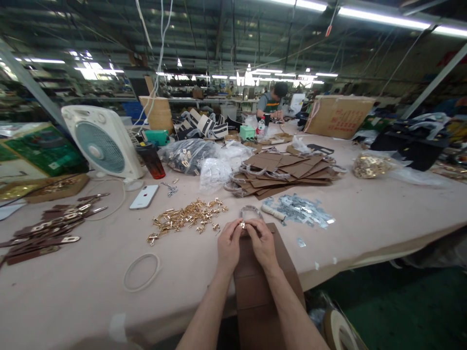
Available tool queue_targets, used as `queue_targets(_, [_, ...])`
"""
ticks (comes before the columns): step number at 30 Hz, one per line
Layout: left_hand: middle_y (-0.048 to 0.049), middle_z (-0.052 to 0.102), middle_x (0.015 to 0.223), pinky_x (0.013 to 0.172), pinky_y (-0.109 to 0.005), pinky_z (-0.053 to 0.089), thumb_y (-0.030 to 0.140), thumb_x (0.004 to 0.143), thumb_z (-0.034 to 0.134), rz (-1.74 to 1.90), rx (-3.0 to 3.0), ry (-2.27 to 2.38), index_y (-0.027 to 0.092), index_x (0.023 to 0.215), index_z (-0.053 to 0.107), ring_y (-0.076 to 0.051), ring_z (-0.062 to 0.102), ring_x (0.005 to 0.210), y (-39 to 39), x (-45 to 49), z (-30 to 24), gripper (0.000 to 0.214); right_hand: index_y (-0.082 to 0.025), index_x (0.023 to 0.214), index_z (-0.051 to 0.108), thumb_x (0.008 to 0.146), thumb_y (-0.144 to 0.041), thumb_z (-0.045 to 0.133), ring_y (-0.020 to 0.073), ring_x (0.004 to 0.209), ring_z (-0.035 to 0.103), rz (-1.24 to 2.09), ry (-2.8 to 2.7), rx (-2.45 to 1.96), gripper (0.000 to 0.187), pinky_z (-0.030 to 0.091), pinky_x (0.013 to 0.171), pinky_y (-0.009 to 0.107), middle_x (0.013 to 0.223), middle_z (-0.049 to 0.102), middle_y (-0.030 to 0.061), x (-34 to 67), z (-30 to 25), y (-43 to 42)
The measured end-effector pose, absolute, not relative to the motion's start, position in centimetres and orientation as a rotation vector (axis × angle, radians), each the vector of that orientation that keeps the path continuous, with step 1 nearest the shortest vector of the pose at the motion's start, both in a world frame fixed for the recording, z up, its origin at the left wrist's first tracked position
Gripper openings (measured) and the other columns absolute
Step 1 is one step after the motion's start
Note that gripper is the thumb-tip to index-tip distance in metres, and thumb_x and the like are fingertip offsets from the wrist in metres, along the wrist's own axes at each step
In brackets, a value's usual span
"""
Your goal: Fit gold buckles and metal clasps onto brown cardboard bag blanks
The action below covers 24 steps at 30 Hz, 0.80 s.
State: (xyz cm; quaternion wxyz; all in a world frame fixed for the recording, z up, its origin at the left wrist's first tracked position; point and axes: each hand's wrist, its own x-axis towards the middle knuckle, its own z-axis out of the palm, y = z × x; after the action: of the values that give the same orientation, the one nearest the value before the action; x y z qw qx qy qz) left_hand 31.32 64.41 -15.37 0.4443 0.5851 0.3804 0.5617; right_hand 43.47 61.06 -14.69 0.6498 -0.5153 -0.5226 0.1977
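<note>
My left hand (229, 243) and my right hand (261, 241) meet over the top edge of a brown leather piece (255, 287) that hangs over the table's front edge. Between the fingertips of both hands sits a small gold metal clasp (242, 225), pinched against the leather. A pile of several gold clasps (186, 217) lies just left of my hands. A clear plastic-wrapped handle (251, 210) curves behind my fingers. Silver metal plates (302, 210) and a small wooden-handled tool (273, 212) lie to the right.
The beige table (383, 214) carries a stack of brown leather panels (284, 170), bags of hardware (189, 154), a white phone (144, 197), a white fan (104, 143), a red cup (152, 160), brown straps (47, 228) and a white ring (141, 272). A person (272, 102) works far behind.
</note>
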Motion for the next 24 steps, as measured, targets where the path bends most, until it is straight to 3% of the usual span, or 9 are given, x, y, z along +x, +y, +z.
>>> queue_targets(5, [-0.0085, 0.076, 0.117, 0.100, -0.035, 0.054, 0.048, 0.098, 0.064, 1.397, 1.458, 0.960, 0.024, 0.116, 0.079, -0.024, 0.069, 0.110, 64.4, 31.3, -15.5, 0.033, -0.026, 0.102, 0.080, 0.097, -0.036, 0.068, 0.0231, 0.097, 0.069, 0.430, -1.203, -1.156, 0.017, 0.055, 0.091, 0.037, 0.101, 0.076, 0.0067, 43.7, -14.8, 61.0])
queue_targets(11, [-0.0083, 0.076, 0.112, 0.083, -0.031, 0.059, 0.050, 0.099, 0.061, 1.330, 1.480, 0.958, 0.020, 0.119, 0.076, -0.019, 0.071, 0.088, 64.7, 31.3, -16.4, 0.039, -0.024, 0.097, 0.080, 0.097, -0.031, 0.067, 0.0215, 0.095, 0.070, 0.404, -1.214, -1.136, 0.015, 0.056, 0.090, 0.035, 0.099, 0.077, 0.0065, 44.0, -15.1, 61.0])
queue_targets(16, [-0.0092, 0.076, 0.116, 0.093, -0.034, 0.059, 0.048, 0.099, 0.061, 1.342, 1.488, 0.982, 0.020, 0.118, 0.076, -0.022, 0.072, 0.102, 65.0, 31.2, -16.7, 0.037, -0.024, 0.101, 0.079, 0.099, -0.030, 0.065, 0.0212, 0.094, 0.070, 0.350, -1.266, -1.166, 0.015, 0.056, 0.089, 0.035, 0.100, 0.076, 0.0065, 43.8, -15.0, 60.9])
queue_targets(24, [-0.0082, 0.077, 0.112, 0.098, -0.036, 0.057, 0.040, 0.098, 0.064, 1.366, 1.606, 0.969, 0.020, 0.113, 0.077, -0.022, 0.072, 0.104, 64.6, 31.1, -16.0, 0.028, -0.022, 0.098, 0.075, 0.102, -0.030, 0.059, 0.0205, 0.090, 0.068, 0.200, -1.287, -1.251, 0.018, 0.054, 0.086, 0.033, 0.096, 0.074, 0.0072, 43.6, -14.9, 60.8])
